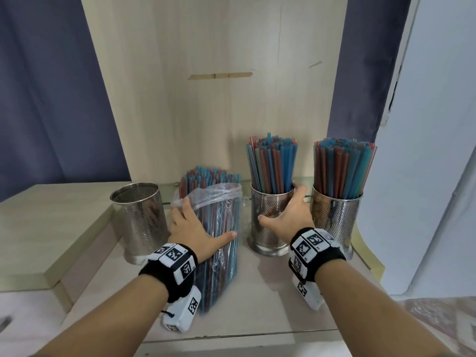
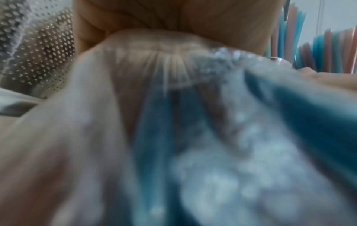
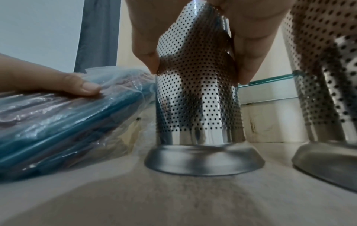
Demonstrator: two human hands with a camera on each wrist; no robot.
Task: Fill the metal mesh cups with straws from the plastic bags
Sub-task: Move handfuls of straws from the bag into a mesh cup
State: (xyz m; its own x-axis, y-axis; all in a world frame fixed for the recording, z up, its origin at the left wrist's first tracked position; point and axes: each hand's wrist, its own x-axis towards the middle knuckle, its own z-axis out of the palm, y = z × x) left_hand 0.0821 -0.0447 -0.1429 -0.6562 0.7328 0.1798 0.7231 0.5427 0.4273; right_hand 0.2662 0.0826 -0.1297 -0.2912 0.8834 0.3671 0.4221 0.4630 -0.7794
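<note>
Three perforated metal cups stand in a row on the pale shelf. The left cup (image 1: 136, 220) is empty. The middle cup (image 1: 268, 228) and the right cup (image 1: 334, 217) hold upright blue and red straws. My right hand (image 1: 280, 202) grips the middle cup, thumb on its left side and fingers round its right; the right wrist view shows this grip (image 3: 199, 68) on the cup (image 3: 197, 114). A clear plastic bag of straws (image 1: 221, 253) lies tilted between the left and middle cups. My left hand (image 1: 206, 220) holds the bag (image 3: 58, 122) from above.
A wooden back panel (image 1: 219, 99) closes the shelf behind the cups, with dark curtains (image 1: 51, 99) on both sides. A raised step (image 1: 51, 228) lies left of the empty cup. A glass edge (image 3: 270, 79) runs behind the cups. The shelf front (image 1: 257, 292) is bare.
</note>
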